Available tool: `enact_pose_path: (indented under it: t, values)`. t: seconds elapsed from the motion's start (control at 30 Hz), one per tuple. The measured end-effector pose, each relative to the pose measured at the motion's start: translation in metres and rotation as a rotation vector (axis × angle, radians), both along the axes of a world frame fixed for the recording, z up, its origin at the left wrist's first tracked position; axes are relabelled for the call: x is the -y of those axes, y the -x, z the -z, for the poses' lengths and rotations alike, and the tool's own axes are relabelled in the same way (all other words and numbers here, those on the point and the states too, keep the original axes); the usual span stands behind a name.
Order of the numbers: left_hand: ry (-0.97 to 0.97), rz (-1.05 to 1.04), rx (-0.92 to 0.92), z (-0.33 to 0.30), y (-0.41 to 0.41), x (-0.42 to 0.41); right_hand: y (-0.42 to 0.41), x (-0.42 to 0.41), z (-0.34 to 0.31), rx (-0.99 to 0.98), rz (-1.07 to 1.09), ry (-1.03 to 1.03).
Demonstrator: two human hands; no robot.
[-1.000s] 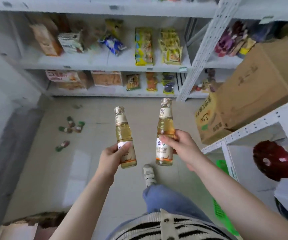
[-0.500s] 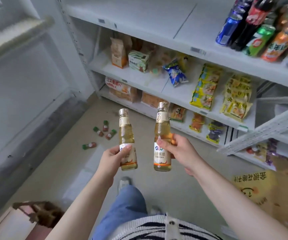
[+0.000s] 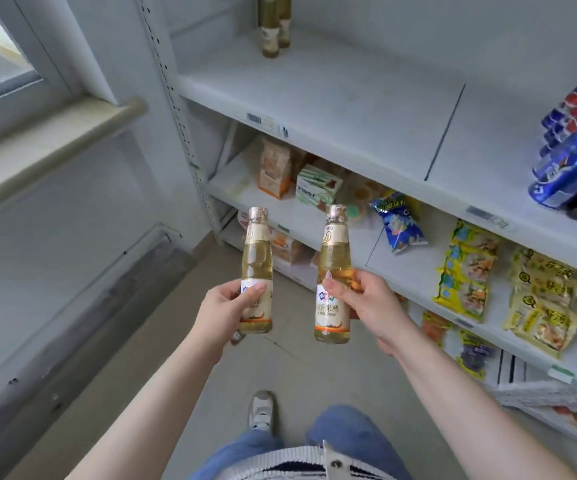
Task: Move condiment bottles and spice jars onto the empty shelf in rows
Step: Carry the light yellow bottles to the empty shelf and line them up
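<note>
Here, head view: left hand [image 3: 223, 308] clenched round left bottle [image 3: 256, 271], right hand [image 3: 366, 303] round right bottle [image 3: 333, 277], both upright, short of the empty shelf [image 3: 332, 95]. Probably glass, weighty, slick; best gripped at labelled bellies.

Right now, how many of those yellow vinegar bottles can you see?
4: one in the left hand, one in the right hand, and two standing on the white shelf at the top. More may be hidden out of frame.
</note>
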State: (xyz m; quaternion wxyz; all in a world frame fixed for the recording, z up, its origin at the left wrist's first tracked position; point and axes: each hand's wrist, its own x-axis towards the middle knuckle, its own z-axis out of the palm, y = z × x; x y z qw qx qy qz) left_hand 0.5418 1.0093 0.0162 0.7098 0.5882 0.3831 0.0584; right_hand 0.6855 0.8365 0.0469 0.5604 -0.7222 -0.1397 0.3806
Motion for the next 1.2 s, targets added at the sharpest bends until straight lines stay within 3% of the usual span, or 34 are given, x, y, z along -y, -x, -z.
enact_pose_path:
  t: [0.33, 0.8, 1.0, 1.2]
  values:
    - [-0.07, -0.068, 0.074, -0.02, -0.123, -0.094, -0.125, -0.117, -0.022, 0.012, -0.071, -0.067]
    - [-0.089, -0.235, 0.236, -0.054, -0.287, -0.184, -0.29, -0.211, -0.052, 0.089, -0.168, -0.086]
    - [-0.214, -0.264, 0.293, -0.066, -0.357, -0.255, -0.327, -0.244, -0.055, 0.107, -0.093, -0.112]
    - [-0.379, -0.204, 0.209, -0.051, -0.433, -0.353, -0.357, -0.284, -0.058, 0.137, -0.023, -0.096]
